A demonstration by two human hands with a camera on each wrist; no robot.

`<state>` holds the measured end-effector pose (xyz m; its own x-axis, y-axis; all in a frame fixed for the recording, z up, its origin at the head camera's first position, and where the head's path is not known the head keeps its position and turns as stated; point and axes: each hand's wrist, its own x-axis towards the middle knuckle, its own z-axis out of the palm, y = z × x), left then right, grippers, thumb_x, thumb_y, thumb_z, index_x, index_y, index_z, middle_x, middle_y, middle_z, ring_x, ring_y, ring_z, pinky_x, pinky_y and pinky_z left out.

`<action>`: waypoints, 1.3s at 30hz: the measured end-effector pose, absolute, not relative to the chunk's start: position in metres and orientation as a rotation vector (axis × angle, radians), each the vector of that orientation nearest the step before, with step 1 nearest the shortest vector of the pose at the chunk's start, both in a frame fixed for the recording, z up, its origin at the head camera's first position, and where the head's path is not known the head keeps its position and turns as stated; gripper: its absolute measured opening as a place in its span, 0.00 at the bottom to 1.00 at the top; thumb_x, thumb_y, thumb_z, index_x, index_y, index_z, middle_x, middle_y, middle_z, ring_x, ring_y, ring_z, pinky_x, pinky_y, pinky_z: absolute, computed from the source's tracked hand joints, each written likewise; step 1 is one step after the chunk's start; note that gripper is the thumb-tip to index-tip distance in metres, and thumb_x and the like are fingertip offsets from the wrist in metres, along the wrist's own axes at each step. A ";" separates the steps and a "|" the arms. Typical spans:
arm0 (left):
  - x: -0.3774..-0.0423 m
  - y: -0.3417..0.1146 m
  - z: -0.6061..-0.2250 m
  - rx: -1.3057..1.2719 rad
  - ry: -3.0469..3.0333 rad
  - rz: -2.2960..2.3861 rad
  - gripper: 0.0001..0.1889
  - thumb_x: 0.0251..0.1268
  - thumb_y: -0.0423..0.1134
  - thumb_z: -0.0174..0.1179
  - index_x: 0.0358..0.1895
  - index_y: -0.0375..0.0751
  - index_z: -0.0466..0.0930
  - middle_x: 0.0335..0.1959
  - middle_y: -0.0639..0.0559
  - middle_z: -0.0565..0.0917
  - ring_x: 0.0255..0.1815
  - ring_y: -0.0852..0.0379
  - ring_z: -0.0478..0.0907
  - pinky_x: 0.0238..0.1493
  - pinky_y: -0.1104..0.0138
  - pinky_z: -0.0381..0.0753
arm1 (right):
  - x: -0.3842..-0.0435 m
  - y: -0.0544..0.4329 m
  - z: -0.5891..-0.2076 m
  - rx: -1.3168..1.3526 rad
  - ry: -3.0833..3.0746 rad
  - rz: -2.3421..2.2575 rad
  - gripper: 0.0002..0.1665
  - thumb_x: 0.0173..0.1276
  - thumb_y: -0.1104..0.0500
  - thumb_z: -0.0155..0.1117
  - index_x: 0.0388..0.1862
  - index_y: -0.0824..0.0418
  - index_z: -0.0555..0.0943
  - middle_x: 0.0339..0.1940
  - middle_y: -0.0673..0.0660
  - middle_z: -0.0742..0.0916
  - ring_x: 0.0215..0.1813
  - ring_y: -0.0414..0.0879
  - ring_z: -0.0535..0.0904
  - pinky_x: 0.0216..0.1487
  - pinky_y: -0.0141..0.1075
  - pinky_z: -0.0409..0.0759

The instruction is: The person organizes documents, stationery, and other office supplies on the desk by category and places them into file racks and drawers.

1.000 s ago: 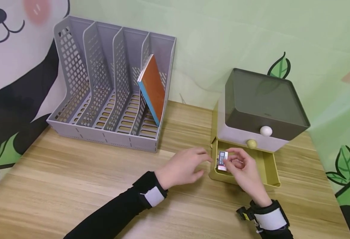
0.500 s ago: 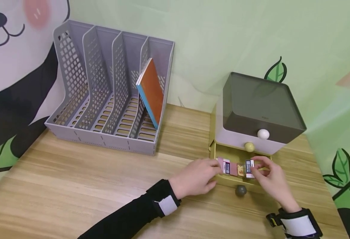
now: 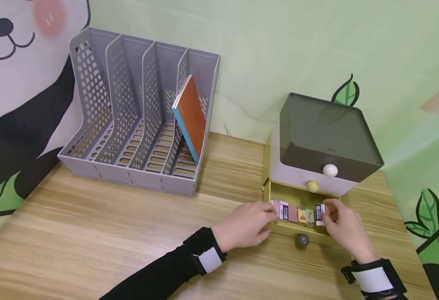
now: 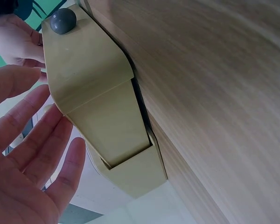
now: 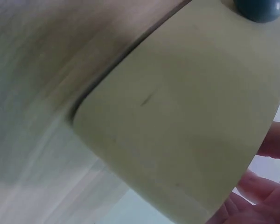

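In the head view, the yellow bottom drawer (image 3: 318,236) stands pulled out, with several small block erasers in a row inside. From the left come a pink-and-white one with a dark label (image 3: 284,211), a pink piece (image 3: 292,214), a yellow-orange eraser (image 3: 301,214) and a greenish eraser (image 3: 309,217). At the right end, my right hand (image 3: 346,230) pinches a white-and-navy eraser (image 3: 319,215), a small gap from the others. My left hand (image 3: 244,225) is at the drawer's left edge, its fingers extended in the left wrist view; whether they touch an eraser is unclear.
Above the drawer sit a white drawer (image 3: 287,168) and a dark grey top box (image 3: 332,125) with round knobs. A grey file rack (image 3: 129,175) stands at the left back, an orange book (image 3: 192,118) leaning in its rightmost slot. A grey knob (image 3: 302,241) sticks out in front.
My right hand has carried the white-and-navy eraser from the drawer's left end to its right end, uncovering the greenish eraser. My left hand has moved right to the drawer's edge.
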<state>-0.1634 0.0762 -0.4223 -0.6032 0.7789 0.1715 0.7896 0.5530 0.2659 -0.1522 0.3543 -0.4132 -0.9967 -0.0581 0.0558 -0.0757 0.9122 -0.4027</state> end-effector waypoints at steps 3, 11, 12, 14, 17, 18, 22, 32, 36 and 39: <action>-0.163 0.076 -0.423 -1.387 -2.736 -0.502 0.14 0.68 0.42 0.65 0.53 0.46 0.85 0.54 0.55 0.85 0.55 0.60 0.82 0.58 0.68 0.82 | -0.156 0.353 -0.414 0.123 -3.147 0.585 0.20 0.65 0.68 0.60 0.55 0.77 0.76 0.34 0.67 0.87 0.33 0.51 0.82 0.28 0.36 0.75; -0.161 0.075 -0.423 -1.389 -2.749 -0.506 0.13 0.67 0.42 0.65 0.53 0.47 0.85 0.54 0.56 0.85 0.56 0.61 0.82 0.59 0.69 0.82 | -0.159 0.348 -0.415 0.133 -3.306 0.583 0.26 0.64 0.70 0.58 0.60 0.81 0.73 0.38 0.71 0.88 0.39 0.56 0.85 0.34 0.43 0.82; -0.161 0.075 -0.423 -1.390 -2.750 -0.506 0.13 0.67 0.42 0.65 0.53 0.47 0.85 0.54 0.56 0.85 0.56 0.61 0.82 0.59 0.69 0.81 | -0.158 0.348 -0.415 0.130 -3.307 0.589 0.26 0.64 0.70 0.58 0.60 0.81 0.73 0.39 0.72 0.88 0.39 0.56 0.86 0.35 0.43 0.83; -0.160 0.074 -0.423 -1.389 -2.754 -0.515 0.13 0.67 0.42 0.65 0.53 0.47 0.85 0.54 0.56 0.84 0.56 0.61 0.81 0.59 0.69 0.81 | -0.157 0.347 -0.415 0.126 -3.306 0.597 0.26 0.65 0.69 0.57 0.61 0.81 0.72 0.40 0.73 0.87 0.40 0.56 0.86 0.35 0.43 0.83; -0.160 0.072 -0.423 -1.383 -2.760 -0.530 0.14 0.68 0.42 0.65 0.54 0.47 0.85 0.55 0.56 0.84 0.57 0.60 0.81 0.60 0.69 0.81 | -0.155 0.345 -0.414 0.121 -3.296 0.612 0.26 0.66 0.69 0.56 0.61 0.81 0.72 0.41 0.74 0.87 0.41 0.57 0.86 0.34 0.42 0.83; -0.160 0.071 -0.423 -1.378 -2.761 -0.533 0.14 0.68 0.42 0.65 0.55 0.47 0.85 0.55 0.56 0.84 0.57 0.60 0.82 0.59 0.69 0.81 | -0.155 0.344 -0.414 0.120 -3.286 0.612 0.26 0.66 0.69 0.56 0.61 0.81 0.72 0.41 0.73 0.87 0.41 0.57 0.86 0.33 0.42 0.83; -0.160 0.062 -0.421 -1.343 -2.763 -0.548 0.15 0.68 0.42 0.65 0.55 0.47 0.84 0.54 0.55 0.85 0.54 0.60 0.83 0.57 0.68 0.83 | -0.150 0.337 -0.409 0.123 -3.205 0.591 0.24 0.67 0.68 0.56 0.60 0.79 0.74 0.38 0.70 0.87 0.38 0.55 0.86 0.30 0.39 0.80; -0.164 0.011 -0.409 -1.164 -2.772 -0.663 0.14 0.67 0.38 0.65 0.55 0.45 0.84 0.53 0.51 0.85 0.51 0.53 0.85 0.54 0.60 0.86 | -0.134 0.281 -0.403 0.320 -2.729 0.684 0.10 0.62 0.72 0.62 0.42 0.69 0.84 0.29 0.58 0.86 0.27 0.41 0.78 0.26 0.30 0.77; -0.163 -0.013 -0.410 -1.123 -2.757 -0.669 0.14 0.67 0.37 0.65 0.54 0.42 0.84 0.53 0.49 0.86 0.52 0.52 0.85 0.54 0.59 0.85 | -0.130 0.251 -0.410 0.416 -2.605 0.803 0.10 0.61 0.74 0.64 0.40 0.66 0.85 0.29 0.54 0.86 0.29 0.38 0.79 0.27 0.28 0.79; -0.161 -0.031 -0.412 -1.076 -2.766 -0.643 0.14 0.66 0.37 0.66 0.53 0.41 0.84 0.53 0.47 0.86 0.53 0.50 0.85 0.55 0.58 0.85 | -0.128 0.233 -0.414 0.482 -2.584 0.857 0.11 0.60 0.74 0.64 0.41 0.66 0.85 0.29 0.53 0.85 0.29 0.37 0.79 0.28 0.27 0.80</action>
